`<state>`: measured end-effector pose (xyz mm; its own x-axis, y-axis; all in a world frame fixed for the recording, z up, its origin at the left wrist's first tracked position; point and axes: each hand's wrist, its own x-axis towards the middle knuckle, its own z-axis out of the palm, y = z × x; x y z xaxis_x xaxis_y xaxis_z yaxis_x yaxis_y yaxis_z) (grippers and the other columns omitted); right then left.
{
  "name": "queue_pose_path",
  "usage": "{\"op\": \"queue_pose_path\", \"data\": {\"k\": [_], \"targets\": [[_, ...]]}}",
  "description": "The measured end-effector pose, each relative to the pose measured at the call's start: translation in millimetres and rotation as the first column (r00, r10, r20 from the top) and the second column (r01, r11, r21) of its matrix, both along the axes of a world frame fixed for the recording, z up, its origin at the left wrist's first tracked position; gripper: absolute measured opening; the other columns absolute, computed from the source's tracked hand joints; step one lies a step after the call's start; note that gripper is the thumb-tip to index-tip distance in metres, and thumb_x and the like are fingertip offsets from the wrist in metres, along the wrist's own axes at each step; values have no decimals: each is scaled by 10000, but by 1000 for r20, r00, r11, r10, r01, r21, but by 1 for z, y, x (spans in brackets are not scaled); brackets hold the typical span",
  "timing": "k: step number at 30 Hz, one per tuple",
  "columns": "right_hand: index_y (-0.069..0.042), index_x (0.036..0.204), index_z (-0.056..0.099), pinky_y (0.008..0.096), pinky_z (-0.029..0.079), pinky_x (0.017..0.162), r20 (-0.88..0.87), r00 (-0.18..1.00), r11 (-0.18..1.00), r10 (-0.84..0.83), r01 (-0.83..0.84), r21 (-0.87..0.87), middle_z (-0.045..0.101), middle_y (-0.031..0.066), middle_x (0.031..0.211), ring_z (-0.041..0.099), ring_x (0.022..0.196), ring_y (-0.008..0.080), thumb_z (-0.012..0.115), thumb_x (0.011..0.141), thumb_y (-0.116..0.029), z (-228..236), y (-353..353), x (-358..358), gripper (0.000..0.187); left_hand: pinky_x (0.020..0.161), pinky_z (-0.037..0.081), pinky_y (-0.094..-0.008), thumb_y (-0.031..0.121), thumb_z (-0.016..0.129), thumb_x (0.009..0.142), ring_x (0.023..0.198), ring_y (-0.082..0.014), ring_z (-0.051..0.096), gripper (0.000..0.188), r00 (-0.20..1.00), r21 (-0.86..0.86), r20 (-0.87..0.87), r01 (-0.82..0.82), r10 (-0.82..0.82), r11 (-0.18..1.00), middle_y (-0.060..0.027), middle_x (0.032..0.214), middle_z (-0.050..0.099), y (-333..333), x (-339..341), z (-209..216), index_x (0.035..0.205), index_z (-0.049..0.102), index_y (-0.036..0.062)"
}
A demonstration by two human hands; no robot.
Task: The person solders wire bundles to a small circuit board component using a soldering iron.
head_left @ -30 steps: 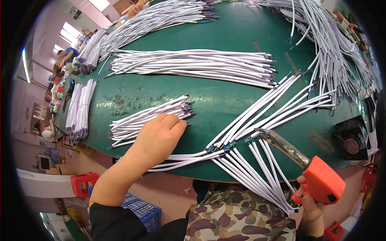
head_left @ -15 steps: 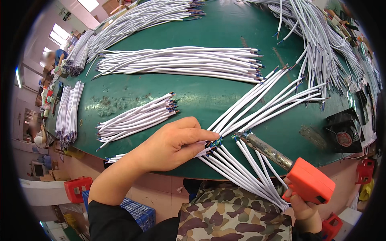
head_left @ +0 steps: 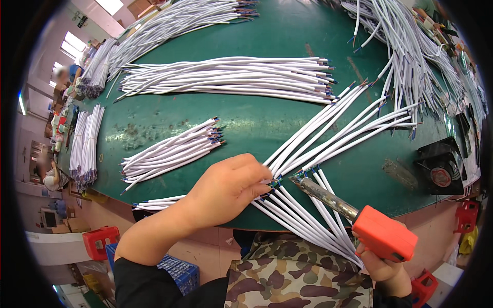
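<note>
My left hand (head_left: 226, 190) pinches the stripped ends of white cables (head_left: 328, 133) that fan across the green table (head_left: 257, 118) toward the upper right. My right hand (head_left: 382, 267) grips an orange soldering gun (head_left: 380, 233) whose metal barrel and tip (head_left: 298, 180) lie next to those cable ends, just right of my fingers. More white cables (head_left: 308, 220) run from the same spot down over the table's front edge toward my lap. A small bundle of cut white cables (head_left: 172, 151) lies to the left of my left hand.
A long bundle of white cables (head_left: 231, 77) lies across the table's middle, more heaps at the back (head_left: 179, 20) and right (head_left: 411, 56). A small black fan (head_left: 441, 167) stands at the right edge. Red and blue crates (head_left: 100, 241) sit on the floor at left.
My left hand has moved right from the small bundle to the cable ends at the front and closed on them. The soldering gun's tip stays next to those ends.
</note>
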<state>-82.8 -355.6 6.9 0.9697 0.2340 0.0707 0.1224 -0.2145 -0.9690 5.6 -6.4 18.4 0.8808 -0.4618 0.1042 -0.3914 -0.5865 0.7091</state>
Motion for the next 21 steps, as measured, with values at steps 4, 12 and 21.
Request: {"op": "queue_pose_path", "data": {"k": [4,12,21], "targets": [[37,946,696,312,552,609,202,970,978,138,-101,-184,700,118,793,652,596,193,593,707,3,-2,4,15,263,682,515,-338,6,736,822,773,-249,632,179,998,1,43,54,-54,999,-98,878,635,-1,-1,-3,998,718,38],[-7,853,688,337,524,593,271,956,976,112,-54,-213,656,70,702,636,606,238,637,690,-70,-4,16,19,183,656,514,-347,-34,687,808,760,-258,621,242,995,30,72,65,-67,997,-104,908,616,-5,-3,-1,1032,728,48],[-8,967,716,352,512,621,309,937,955,163,-71,-289,672,105,837,640,686,286,648,674,-1,-3,17,23,301,637,506,-364,-34,681,788,738,-272,606,258,995,78,72,69,-75,995,-103,870,591,-7,-2,1,1024,732,56]]}}
